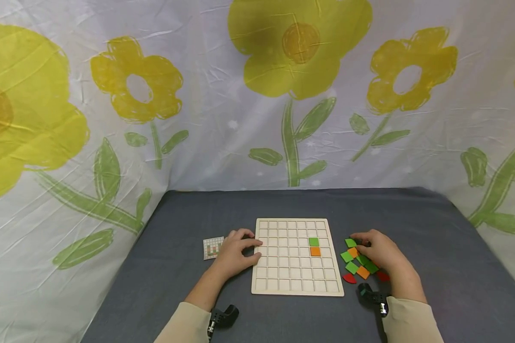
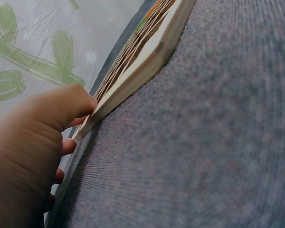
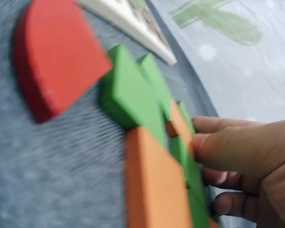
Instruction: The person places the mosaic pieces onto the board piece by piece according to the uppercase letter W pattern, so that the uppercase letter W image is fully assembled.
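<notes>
My left hand (image 1: 236, 250) rests at the left edge of a pale wooden grid board (image 1: 283, 272); its thumb (image 2: 83, 102) touches the rim in the left wrist view. On the board, a green square tile (image 1: 314, 241) lies directly above an orange square tile (image 1: 315, 251). To the right, my right hand (image 1: 388, 252) reaches over a loose pile of tiles. Its thumb and index fingertips are right at a green tile (image 1: 350, 243) and an orange tile (image 1: 352, 251) at the pile's far end. The hand partly hides the pile.
A small printed card (image 1: 211, 249) lies left of the board, partly behind my left hand. Near the pile's front are a red rounded piece (image 1: 349, 278) and another red piece (image 1: 383, 276). A flower-patterned curtain (image 1: 214, 143) hangs behind the dark cloth-covered table (image 1: 188, 214).
</notes>
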A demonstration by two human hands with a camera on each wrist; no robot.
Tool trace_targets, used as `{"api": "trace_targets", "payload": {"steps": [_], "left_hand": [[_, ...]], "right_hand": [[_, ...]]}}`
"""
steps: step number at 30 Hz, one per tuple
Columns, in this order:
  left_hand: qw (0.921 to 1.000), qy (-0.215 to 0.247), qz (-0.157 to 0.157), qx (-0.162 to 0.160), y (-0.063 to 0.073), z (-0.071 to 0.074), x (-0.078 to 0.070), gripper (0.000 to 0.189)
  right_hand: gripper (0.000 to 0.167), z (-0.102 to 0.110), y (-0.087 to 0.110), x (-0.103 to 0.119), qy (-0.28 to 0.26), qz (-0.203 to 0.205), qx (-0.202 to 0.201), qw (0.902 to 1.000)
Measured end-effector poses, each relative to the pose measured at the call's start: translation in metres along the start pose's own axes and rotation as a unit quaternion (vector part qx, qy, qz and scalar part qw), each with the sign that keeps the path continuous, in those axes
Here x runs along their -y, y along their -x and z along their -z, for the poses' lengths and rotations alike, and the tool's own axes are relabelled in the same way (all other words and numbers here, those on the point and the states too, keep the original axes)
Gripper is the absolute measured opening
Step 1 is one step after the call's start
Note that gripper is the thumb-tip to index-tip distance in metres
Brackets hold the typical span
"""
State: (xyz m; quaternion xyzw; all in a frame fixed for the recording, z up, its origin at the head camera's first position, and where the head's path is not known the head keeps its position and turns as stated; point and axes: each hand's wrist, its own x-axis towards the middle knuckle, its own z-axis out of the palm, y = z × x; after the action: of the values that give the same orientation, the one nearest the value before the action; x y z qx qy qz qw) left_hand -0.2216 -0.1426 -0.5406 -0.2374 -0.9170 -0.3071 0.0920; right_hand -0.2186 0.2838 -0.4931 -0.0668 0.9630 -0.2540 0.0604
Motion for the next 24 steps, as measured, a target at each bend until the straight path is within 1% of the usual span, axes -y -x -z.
{"api": "trace_targets", "payload": {"steps": [8, 12, 15, 18, 24], "left_hand": [[1.0, 0.003, 0.001, 0.0, 0.0, 0.0, 0.0, 0.028], [1.0, 0.004, 0.002, 0.001, 0.0, 0.0, -0.001, 0.028], [1.0, 0.005, 0.003, 0.002, 0.0, 0.0, -0.001, 0.028], [1.0, 0.005, 0.004, 0.003, 0.0, 0.0, -0.001, 0.028], [1.0, 0.008, 0.002, 0.004, 0.0, 0.001, -0.001, 0.029]], "right_hand": [[0.033, -0.003, 0.0, -0.002, 0.005, -0.005, -0.015, 0.9999], [0.032, 0.0, 0.001, -0.001, 0.009, -0.004, -0.021, 0.9997], [0.032, 0.003, 0.002, 0.0, 0.002, -0.004, -0.024, 0.9997], [0.032, 0.006, 0.003, 0.003, -0.01, 0.001, -0.027, 0.9996], [0.032, 0.012, 0.005, 0.009, -0.027, 0.023, -0.035, 0.9988]]}}
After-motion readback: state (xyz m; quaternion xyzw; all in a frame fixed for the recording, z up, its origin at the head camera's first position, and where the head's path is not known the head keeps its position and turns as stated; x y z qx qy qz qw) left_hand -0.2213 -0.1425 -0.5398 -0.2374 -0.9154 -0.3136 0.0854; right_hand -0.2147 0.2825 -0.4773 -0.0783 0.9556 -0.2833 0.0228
